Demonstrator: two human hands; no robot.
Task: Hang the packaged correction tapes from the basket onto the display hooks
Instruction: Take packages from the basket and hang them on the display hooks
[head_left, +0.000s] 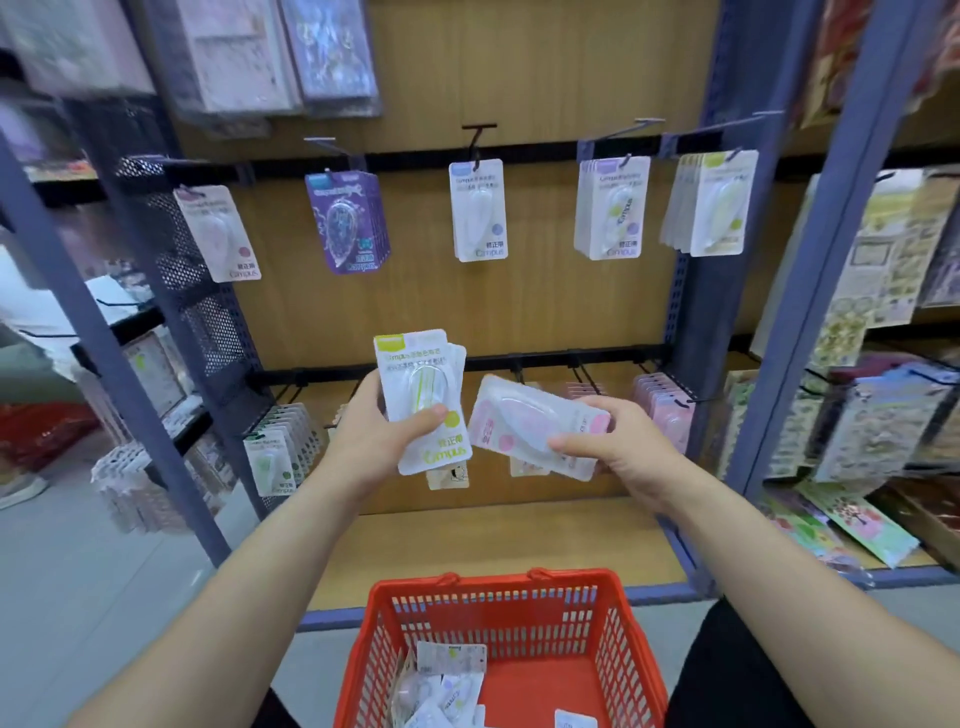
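Left hand (375, 434), frame centre: grips upright stack of green-labelled correction tapes (423, 400), thumb across front. Right hand (621, 447), beside it: pinches pink correction tape (535, 426), tilted sideways. Red basket (498, 597), bottom centre, holds loose packages (447, 686). Display hooks (475, 140) above.

A small upright stack of green-trimmed correction tape packs (423, 400) is gripped in the left hand (379, 441), printed face outward. The right hand (623, 452) pinches a single pink pack (530, 426), turned sideways just beside the stack. Below them the red basket (488, 583) holds a loose heap of spare packs (447, 686) toward its left side. The upper display hooks (478, 137) carry hanging packs (478, 210) in pink, purple, lilac and yellow-green. The lower row carries green packs (270, 457) and pink ones (662, 410).
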